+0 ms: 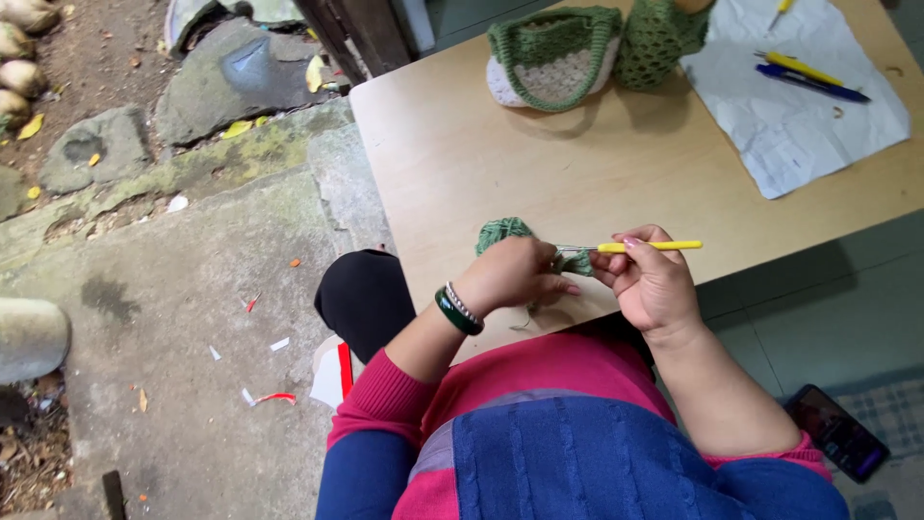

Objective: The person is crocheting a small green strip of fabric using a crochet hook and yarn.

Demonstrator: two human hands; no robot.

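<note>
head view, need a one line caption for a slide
Left hand holds green crochet work while right hand works a yellow crochet hook over a wooden table.

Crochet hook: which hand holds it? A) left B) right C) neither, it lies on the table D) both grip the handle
B: the right hand pinches the yellow crochet hook by its handle, while the left hand holds the green yarn piece at the hook's tip over the table.
</note>
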